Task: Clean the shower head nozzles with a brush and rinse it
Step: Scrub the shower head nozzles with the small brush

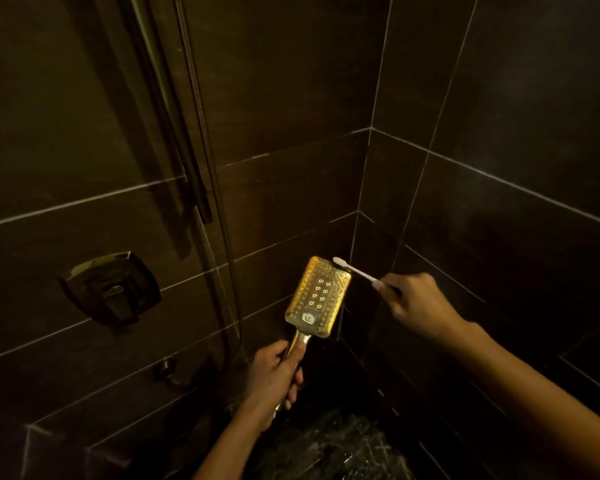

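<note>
The gold, rectangular shower head (pixel 317 299) sits low in the centre of the view, off its holder and held in the air just in front of the corner of the shower. Its nozzle face is tilted up towards me, I judge so the rows of nozzles can be seen and reached.

The left hand (pixel 274 375) wraps its fingers around the gold handle below the head, holding it steady. The right hand (pixel 416 303) pinches the rear end of a slim white brush (pixel 355 270) (it looks like a toothbrush). The brush tip lies at the head's top right corner, on or just over the outer nozzles; I cannot tell if the bristles touch. The long reach along the brush keeps the hand off the face.

Further out, a hose (pixel 199 109) hangs down the dark tiled wall (pixel 291 98) beside a dark slide rail (pixel 174 140). A metal mixer handle (pixel 113 289) is mounted to the left, well apart from the shower head. The marbled floor (pixel 329 448) below appears to glisten, perhaps wet.

Nothing lies between brush and nozzles. The dim light is the main hindrance, and the side wall stands close behind the brush, which may limit the stroke.
</note>
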`<state>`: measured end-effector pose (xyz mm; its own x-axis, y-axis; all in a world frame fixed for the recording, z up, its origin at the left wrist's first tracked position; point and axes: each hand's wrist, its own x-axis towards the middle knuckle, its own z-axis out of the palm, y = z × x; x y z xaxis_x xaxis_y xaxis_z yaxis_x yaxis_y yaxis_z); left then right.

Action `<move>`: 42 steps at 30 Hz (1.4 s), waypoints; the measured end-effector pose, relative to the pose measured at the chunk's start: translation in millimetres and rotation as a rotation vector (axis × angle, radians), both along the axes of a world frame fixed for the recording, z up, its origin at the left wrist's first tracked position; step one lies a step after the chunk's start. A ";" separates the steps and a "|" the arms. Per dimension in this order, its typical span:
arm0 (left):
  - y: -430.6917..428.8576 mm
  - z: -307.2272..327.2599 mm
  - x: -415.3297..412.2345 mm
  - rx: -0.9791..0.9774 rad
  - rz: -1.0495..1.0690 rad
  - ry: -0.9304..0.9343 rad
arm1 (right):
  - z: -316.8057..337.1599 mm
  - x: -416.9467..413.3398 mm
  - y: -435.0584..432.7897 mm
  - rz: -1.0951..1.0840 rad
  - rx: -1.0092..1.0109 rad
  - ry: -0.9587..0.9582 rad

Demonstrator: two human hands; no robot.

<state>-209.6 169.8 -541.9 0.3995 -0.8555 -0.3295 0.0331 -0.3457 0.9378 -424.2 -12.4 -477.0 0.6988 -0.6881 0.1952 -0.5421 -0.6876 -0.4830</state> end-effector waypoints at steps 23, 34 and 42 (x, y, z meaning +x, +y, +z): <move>0.8 -11.6 4.3 -0.006 -0.029 0.125 | -13.4 -9.7 30.7 0.194 0.053 0.097; 4.0 -8.6 3.4 -0.010 -0.059 0.133 | -12.6 -7.0 28.1 0.164 -0.012 0.038; 7.4 -8.7 6.2 -0.003 -0.046 0.170 | -18.8 -6.8 40.1 0.317 0.015 0.078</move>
